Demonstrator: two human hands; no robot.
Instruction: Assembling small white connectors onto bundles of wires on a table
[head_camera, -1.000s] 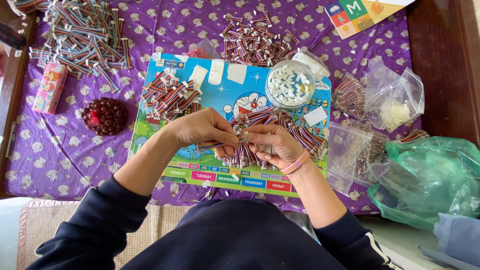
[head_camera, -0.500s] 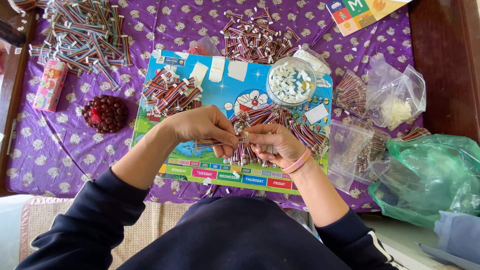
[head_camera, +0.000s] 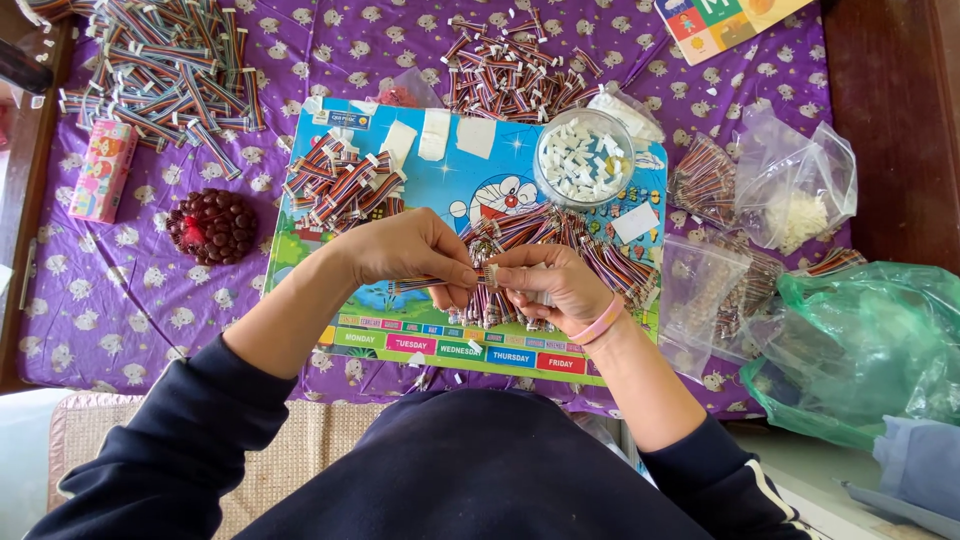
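Holding a short multicoloured ribbon cable (head_camera: 440, 283) between both hands, I work above the colourful cartoon board (head_camera: 400, 330) that lies on the counter. My left hand (head_camera: 415, 252) is closed around the cable, with the thumb and the fingers pinching it near its right end. My right hand (head_camera: 548, 285) is also nearly closed; its fingertips (head_camera: 500, 272) pinch something small and white at that same end of the cable, but it is too small to tell what it is. Both hands meet over a loose heap of the same striped cables (head_camera: 560, 250) on the board. Just behind the heap stands a round clear plastic bowl (head_camera: 585, 160) filled with small white pieces. Another pile of cables (head_camera: 340, 185) lies on the left part of the board. The purple patterned cloth (head_camera: 120, 300) covers the counter. On it, left of the board, I see a dark red round beaded thing (head_camera: 212, 226) and a pink carton (head_camera: 102, 170). At the right lies a green plastic bag (head_camera: 860, 350).
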